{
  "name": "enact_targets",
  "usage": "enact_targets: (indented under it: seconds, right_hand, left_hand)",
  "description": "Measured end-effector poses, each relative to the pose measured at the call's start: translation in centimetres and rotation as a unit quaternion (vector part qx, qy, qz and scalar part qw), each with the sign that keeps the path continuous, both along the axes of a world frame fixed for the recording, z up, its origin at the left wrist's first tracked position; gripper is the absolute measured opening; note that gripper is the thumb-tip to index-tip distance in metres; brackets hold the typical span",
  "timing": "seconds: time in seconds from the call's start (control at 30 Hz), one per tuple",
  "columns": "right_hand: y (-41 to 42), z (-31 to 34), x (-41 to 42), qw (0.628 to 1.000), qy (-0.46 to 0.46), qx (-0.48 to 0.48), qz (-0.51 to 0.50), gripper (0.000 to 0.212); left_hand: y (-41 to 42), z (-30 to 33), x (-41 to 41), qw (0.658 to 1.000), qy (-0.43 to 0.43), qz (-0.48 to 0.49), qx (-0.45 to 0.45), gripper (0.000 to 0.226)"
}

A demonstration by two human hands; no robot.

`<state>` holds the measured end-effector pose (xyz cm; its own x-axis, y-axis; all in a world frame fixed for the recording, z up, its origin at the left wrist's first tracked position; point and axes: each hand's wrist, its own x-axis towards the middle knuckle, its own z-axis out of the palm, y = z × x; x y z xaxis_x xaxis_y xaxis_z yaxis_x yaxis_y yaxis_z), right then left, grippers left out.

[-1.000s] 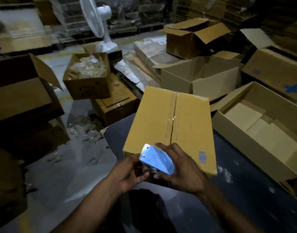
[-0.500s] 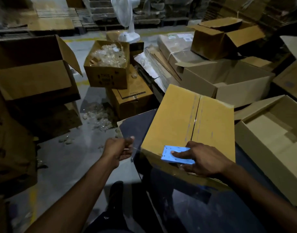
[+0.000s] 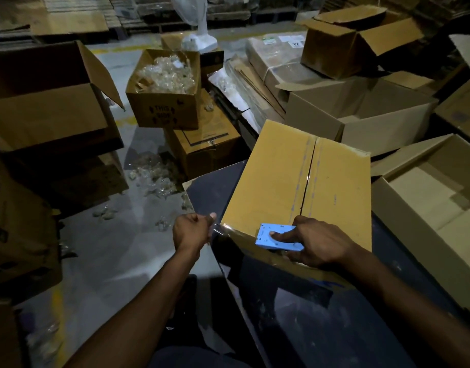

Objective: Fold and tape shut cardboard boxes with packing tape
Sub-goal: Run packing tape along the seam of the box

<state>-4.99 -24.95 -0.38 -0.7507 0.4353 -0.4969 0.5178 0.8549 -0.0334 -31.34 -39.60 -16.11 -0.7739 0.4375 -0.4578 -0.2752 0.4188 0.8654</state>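
A closed yellow-brown cardboard box [image 3: 276,181] lies on a dark table [image 3: 295,309], its two top flaps meeting at a centre seam. My right hand [image 3: 319,244] grips a blue tape dispenser [image 3: 275,239] at the box's near edge, with the index finger laid over the blue plate. My left hand [image 3: 191,231] is curled just off the box's near left corner and pinches the end of a clear strip of tape [image 3: 220,229] that runs along the near edge toward the dispenser.
An open empty box [image 3: 425,208] sits right of the table. More open boxes [image 3: 361,112] and flat cardboard lie behind. A box of clear plastic pieces [image 3: 163,88] stands on another box at left. A white fan base [image 3: 199,42] is behind. Loose plastic litters the floor [image 3: 154,176].
My hands came apart. The left pulled the tape end out past the box's left corner, while the right set the dispenser down on the near edge of the box.
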Motion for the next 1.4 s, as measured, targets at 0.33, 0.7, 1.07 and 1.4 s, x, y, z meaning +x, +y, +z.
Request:
enact_targets:
  seconds: [0.33, 0.7, 1.07, 1.4]
  right_hand:
    - [-0.1, -0.7, -2.0, 1.000, -0.016, 0.014, 0.002, 0.057]
    - [-0.3, -0.7, -2.1, 0.999, -0.041, 0.016, -0.005, 0.064]
    - [-0.1, 0.0, -3.0, 0.997, -0.077, 0.019, 0.010, 0.065]
    - [-0.5, 1.8, -4.7, 0.992, -0.115, 0.047, 0.000, 0.062]
  left_hand:
    - [0.8, -1.8, 0.6, 0.991, -0.135, 0.016, 0.014, 0.032]
    - [0.8, -1.8, -2.3, 0.920, -0.369, -0.113, -0.070, 0.026]
    - [-0.1, -3.5, -4.8, 0.988, -0.109, 0.005, -0.108, 0.021]
    - [1.5, 0.1, 3.2, 0.621, 0.574, -0.531, 0.056, 0.080]
